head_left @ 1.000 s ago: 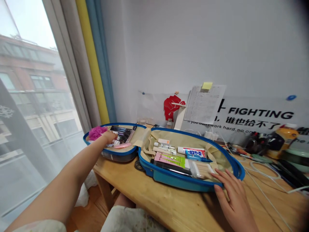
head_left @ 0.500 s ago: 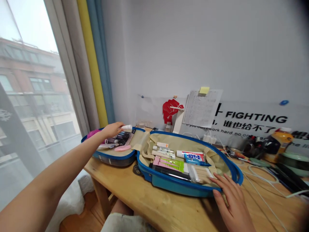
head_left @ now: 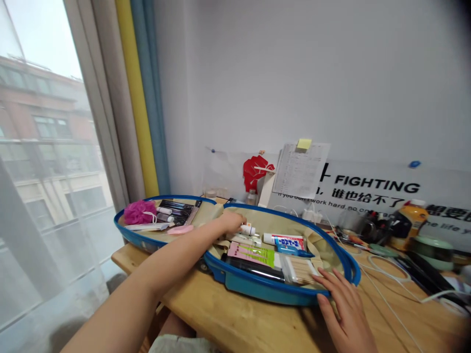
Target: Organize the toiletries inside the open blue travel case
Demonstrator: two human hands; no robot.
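A blue hard-shell case (head_left: 257, 290) with a beige lining lies opened flat on the wooden table. My left hand (head_left: 232, 223) is closed on a small white capped tube (head_left: 248, 229) at the left end of the case's right half. Below it are more small tubes and a pink-and-green packet (head_left: 252, 254). A toothpaste tube (head_left: 284, 240) and a blue tube (head_left: 292, 251) lie to the right. My right hand (head_left: 344, 306), fingers spread, rests on the case's near right rim beside a bag of cotton swabs (head_left: 300, 270). A black, glossy long item (head_left: 253, 269) lies along the front.
The case's left half holds a purple bath puff (head_left: 139, 212), several dark slim packets (head_left: 178, 211), small white tubes and a pink flat item (head_left: 180, 229). Cables (head_left: 390, 269), an orange bottle (head_left: 408, 223) and a green lidded container (head_left: 430, 252) stand on the right. Curtains (head_left: 143, 122) hang left.
My left hand has moved right with the small white tube, from above the case's left half into the right half. My right hand stays on the rim. The view has shifted slightly.
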